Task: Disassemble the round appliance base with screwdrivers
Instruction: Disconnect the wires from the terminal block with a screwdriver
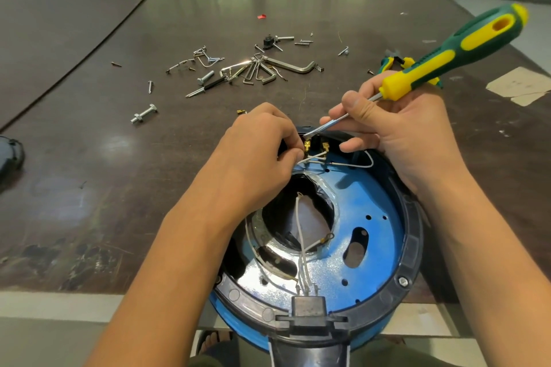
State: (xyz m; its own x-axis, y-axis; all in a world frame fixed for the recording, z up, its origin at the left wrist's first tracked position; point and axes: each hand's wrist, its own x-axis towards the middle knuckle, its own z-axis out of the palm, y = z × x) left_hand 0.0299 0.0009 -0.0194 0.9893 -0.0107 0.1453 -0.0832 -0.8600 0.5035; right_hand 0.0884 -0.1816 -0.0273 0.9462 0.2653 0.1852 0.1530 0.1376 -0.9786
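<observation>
Left hand (262,140) pinches a white wire (307,159) at the brass terminals (307,144), just beside the right hand (396,125), which grips the screwdriver (417,68) by its shaft, tip on them. The round base (372,232) lies under both wrists. Looks like freeing the wiring; next, a careful pry.

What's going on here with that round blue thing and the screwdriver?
A person is taking apart the round appliance base, which sits at the near edge of the table. The right hand holds a green-and-yellow screwdriver by its shaft, tip at the brass terminals on the far rim. The left hand pinches a white wire at one terminal. Loose screws and hex keys lie on the table beyond.
</observation>
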